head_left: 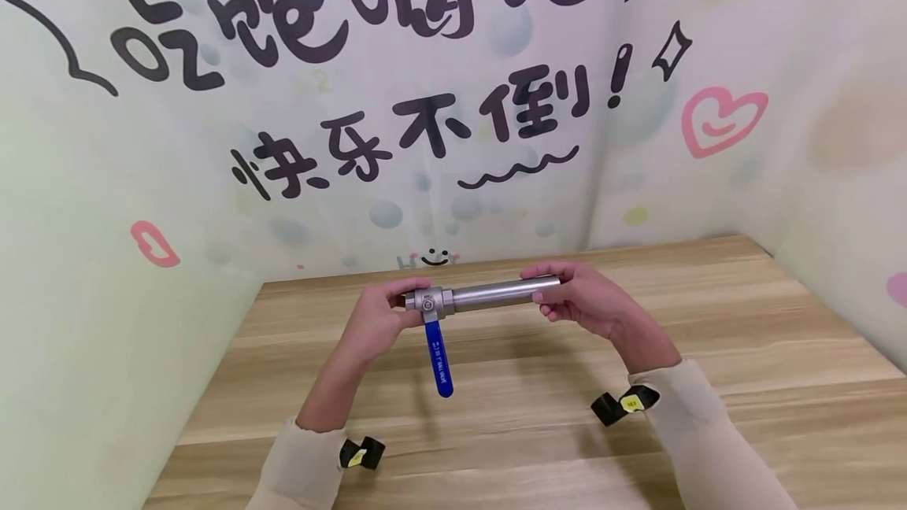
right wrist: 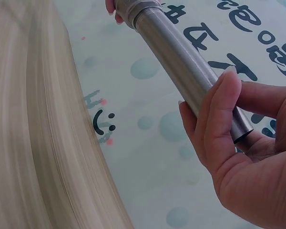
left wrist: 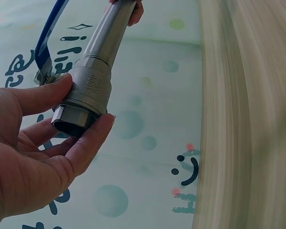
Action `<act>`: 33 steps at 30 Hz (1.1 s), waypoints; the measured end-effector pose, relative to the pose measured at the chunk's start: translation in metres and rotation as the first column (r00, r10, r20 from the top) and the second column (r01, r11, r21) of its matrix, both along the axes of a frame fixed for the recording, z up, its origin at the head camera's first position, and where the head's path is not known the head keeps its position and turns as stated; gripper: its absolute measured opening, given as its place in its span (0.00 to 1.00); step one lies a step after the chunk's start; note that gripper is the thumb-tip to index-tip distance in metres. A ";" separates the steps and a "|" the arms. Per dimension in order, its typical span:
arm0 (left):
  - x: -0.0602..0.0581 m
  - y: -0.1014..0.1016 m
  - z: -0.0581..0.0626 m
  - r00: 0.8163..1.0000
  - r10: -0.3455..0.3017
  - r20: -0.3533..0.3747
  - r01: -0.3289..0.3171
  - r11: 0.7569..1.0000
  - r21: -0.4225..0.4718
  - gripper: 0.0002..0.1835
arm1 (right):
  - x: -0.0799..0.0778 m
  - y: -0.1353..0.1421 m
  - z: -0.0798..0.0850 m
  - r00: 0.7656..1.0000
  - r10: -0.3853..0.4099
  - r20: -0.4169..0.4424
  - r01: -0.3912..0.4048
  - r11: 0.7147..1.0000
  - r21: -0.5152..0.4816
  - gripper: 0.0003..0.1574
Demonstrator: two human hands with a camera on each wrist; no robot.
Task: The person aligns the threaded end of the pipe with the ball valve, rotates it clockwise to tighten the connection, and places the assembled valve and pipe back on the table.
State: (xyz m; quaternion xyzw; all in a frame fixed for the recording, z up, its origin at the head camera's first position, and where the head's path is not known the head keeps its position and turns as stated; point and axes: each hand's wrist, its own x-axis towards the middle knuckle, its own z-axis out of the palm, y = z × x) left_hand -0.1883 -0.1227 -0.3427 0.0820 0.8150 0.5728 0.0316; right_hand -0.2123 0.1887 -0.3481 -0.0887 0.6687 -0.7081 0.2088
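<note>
A steel ball valve [head_left: 434,301] with a long blue lever handle [head_left: 438,360] is joined to a straight steel pipe [head_left: 496,294]. My left hand [head_left: 375,319] grips the valve body at its hex end, thumb on one side and fingers on the other. The open hex port [left wrist: 72,120] shows in the left wrist view, with raised lettering on the body above it. At the pipe's far end my right hand [head_left: 584,299] holds it between thumb and fingers. Valve and pipe are held up above the wooden table [head_left: 489,431], nearly level, with the lever hanging toward me.
A white printed curtain [head_left: 425,211] with black lettering stands behind the table, and pale walls [head_left: 92,297] close both sides. Small black devices with yellow labels sit at the left cuff [head_left: 361,453] and right cuff [head_left: 625,404].
</note>
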 end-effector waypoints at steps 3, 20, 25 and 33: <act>-0.001 0.000 0.000 1.000 -0.001 0.005 0.001 1.000 0.004 0.24 | 0.000 0.000 0.000 1.000 0.003 -0.008 -0.003 1.000 0.003 0.30; -0.002 0.001 0.001 1.000 -0.007 -0.008 0.007 1.000 0.002 0.22 | -0.001 -0.001 0.001 1.000 -0.001 -0.006 0.001 0.999 -0.037 0.12; -0.002 0.002 0.002 1.000 -0.012 -0.016 0.012 1.000 0.012 0.21 | -0.001 -0.002 0.001 1.000 -0.002 -0.001 0.002 0.999 -0.040 0.10; -0.002 0.001 0.002 1.000 -0.004 -0.016 0.004 1.000 0.011 0.22 | -0.002 -0.003 0.001 1.000 -0.007 0.007 0.007 0.999 -0.038 0.07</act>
